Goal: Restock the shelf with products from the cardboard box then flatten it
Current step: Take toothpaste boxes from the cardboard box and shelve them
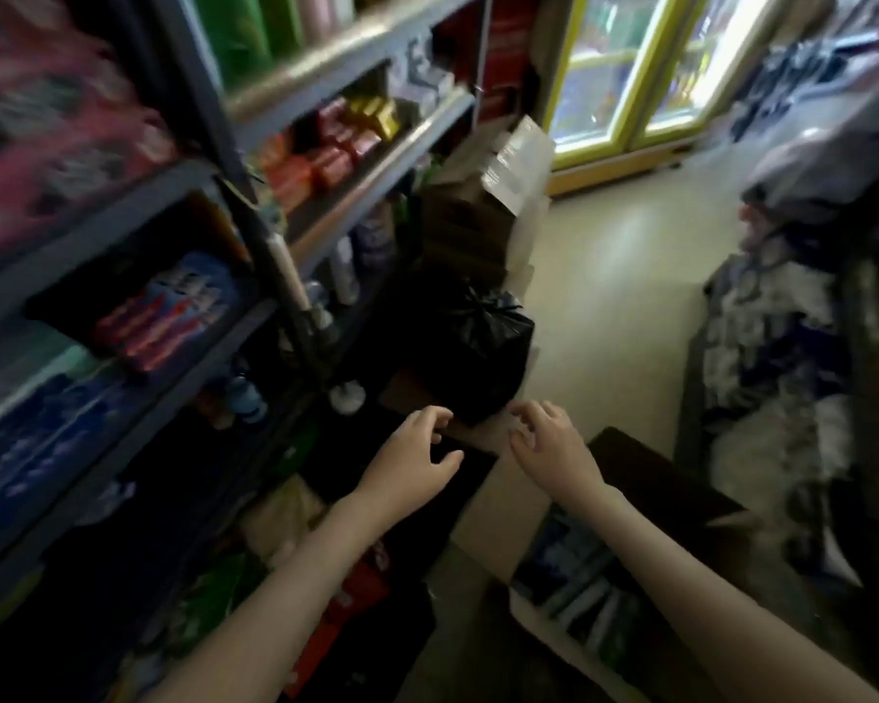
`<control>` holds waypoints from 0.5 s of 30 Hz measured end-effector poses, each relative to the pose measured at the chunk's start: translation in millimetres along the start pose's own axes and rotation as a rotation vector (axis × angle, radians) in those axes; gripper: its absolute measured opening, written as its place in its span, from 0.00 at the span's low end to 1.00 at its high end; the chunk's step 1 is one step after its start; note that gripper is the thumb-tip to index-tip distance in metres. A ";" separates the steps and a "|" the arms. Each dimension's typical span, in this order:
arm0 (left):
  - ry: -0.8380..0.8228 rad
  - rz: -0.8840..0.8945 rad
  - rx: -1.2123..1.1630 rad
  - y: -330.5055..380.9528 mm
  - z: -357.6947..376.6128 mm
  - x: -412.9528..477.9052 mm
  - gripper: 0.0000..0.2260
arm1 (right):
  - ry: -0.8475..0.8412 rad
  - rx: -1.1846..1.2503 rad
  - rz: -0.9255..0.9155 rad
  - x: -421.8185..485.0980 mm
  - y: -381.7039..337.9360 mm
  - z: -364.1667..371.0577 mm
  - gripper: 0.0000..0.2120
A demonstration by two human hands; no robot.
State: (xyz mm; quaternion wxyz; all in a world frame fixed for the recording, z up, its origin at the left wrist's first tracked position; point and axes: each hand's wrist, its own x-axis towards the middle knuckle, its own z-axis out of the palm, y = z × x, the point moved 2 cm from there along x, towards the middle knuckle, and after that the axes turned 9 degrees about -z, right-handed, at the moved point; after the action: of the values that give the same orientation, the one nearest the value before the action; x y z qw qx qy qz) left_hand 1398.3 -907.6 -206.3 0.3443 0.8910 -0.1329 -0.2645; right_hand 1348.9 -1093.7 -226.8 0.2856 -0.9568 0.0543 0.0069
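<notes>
An open cardboard box stands on the floor at the lower middle, its flaps spread out. Inside it lie blue and white product packs. My left hand hovers over the box's far left flap with fingers loosely curled and nothing in it. My right hand hangs beside it above the far flap, fingers also loosely curled and holding nothing. The shelf unit rises on the left, with red and blue packs on a middle level. The picture is blurred.
A tied black bag sits on the floor just beyond the box. Stacked cartons stand behind it. A lit fridge with yellow-green door frames is at the back. Bundled goods crowd the right. Pale floor runs between.
</notes>
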 end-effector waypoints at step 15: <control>-0.515 -0.333 0.305 -76.5 488.3 164.6 0.22 | -0.190 0.277 0.901 -175.9 440.4 189.1 0.17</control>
State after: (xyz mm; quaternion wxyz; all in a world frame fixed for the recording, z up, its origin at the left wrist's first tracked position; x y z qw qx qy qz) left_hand 1263.5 -1186.1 -625.3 0.1145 0.8456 -0.1062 -0.5105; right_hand 1129.9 -1338.5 -617.6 0.3826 -0.7862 0.4375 0.2102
